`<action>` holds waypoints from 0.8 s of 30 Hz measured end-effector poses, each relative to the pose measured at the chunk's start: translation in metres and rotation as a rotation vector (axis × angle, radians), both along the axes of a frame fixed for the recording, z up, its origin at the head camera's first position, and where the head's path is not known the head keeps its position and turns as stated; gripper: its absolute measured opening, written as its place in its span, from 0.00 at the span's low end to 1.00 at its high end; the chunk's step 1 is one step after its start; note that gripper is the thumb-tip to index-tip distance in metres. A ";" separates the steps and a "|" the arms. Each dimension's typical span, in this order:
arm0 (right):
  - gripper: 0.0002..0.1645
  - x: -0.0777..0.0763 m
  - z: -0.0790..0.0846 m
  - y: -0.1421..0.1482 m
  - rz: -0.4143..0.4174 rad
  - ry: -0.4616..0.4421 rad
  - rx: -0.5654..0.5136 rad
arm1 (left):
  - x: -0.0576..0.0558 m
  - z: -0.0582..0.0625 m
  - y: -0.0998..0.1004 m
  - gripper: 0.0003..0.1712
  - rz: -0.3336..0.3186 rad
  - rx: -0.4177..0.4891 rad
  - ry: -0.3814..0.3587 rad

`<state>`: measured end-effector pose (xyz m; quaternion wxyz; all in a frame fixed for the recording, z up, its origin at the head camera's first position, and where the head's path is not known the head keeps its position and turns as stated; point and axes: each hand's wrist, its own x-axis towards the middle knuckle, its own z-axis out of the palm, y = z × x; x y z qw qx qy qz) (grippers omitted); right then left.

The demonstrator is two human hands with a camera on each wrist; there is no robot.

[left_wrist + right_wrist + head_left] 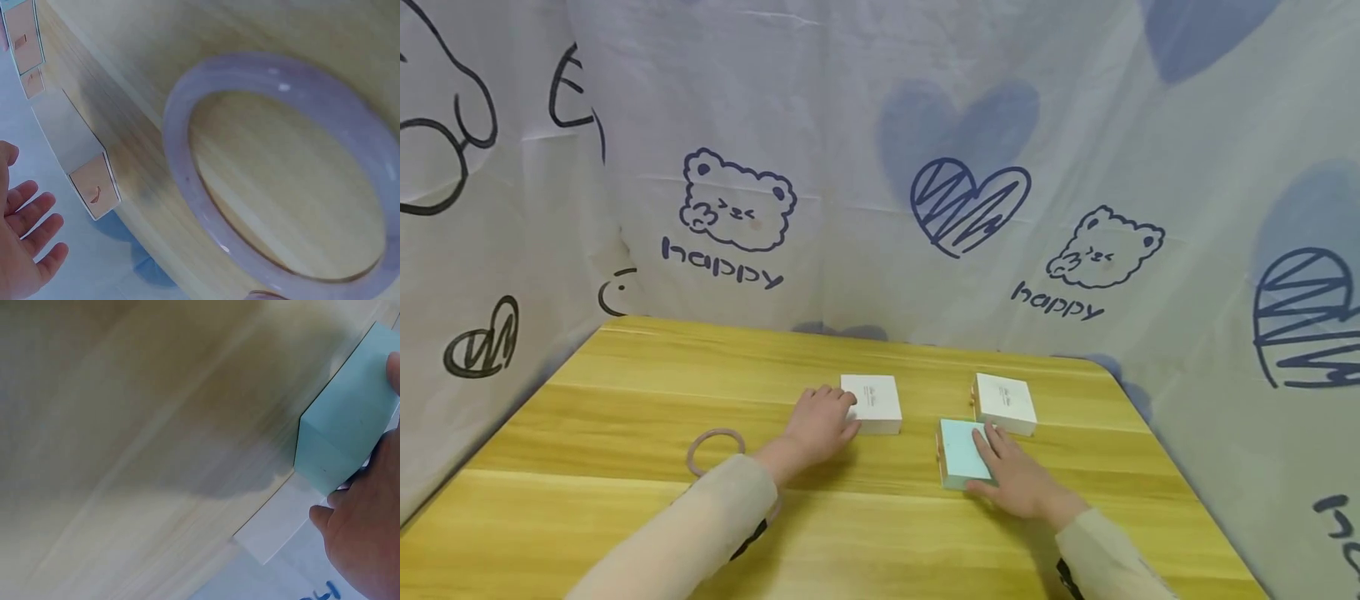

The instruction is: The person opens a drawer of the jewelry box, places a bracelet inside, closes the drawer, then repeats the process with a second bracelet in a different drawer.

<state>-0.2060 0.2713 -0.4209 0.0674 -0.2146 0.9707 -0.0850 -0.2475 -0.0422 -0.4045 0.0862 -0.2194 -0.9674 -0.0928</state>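
My left hand (818, 427) is at the left side of a small white box (872, 403), fingers loosely bent. In the left wrist view, spread fingers (41, 215) stand apart from the box, whose peach end has a small pull tab. My right hand (1018, 477) holds a mint-green box (962, 454) across its right part, thumb at the near edge and fingers over the far part. Behind it sits another white box (1006, 402). A lavender bangle (691, 454) lies left of my left forearm, large in the left wrist view. A second ring shows partly beneath the sleeve.
The wooden table (865, 533) has its far edge against a white cloth (850, 217) printed with bears and hearts. Cloth also hangs along the left and right sides. My left sleeve (700, 525) crosses over the table near the bangles.
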 end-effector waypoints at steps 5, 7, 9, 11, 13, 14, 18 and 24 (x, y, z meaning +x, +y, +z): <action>0.49 0.007 -0.001 -0.013 0.022 -0.018 0.061 | 0.001 -0.003 0.001 0.16 -0.022 0.012 0.019; 0.49 0.010 0.000 -0.020 0.031 -0.029 0.070 | 0.003 -0.003 0.001 0.15 -0.034 0.027 0.019; 0.49 0.013 0.001 -0.028 0.053 -0.023 0.090 | 0.004 -0.003 0.003 0.14 -0.041 0.047 0.010; 0.48 0.016 0.002 -0.038 0.078 -0.022 0.097 | 0.006 -0.003 0.003 0.13 -0.043 0.056 -0.009; 0.48 0.018 0.002 -0.047 0.110 -0.017 0.108 | 0.008 -0.003 0.004 0.13 -0.039 0.056 -0.048; 0.48 0.018 0.001 -0.052 0.127 -0.013 0.111 | 0.009 -0.003 0.004 0.13 -0.038 0.053 -0.067; 0.48 0.018 -0.003 -0.066 0.168 -0.001 0.111 | 0.012 -0.003 0.005 0.14 -0.031 0.033 -0.150; 0.48 0.015 -0.005 -0.076 0.170 0.013 0.109 | 0.016 -0.003 0.003 0.12 -0.034 0.074 -0.261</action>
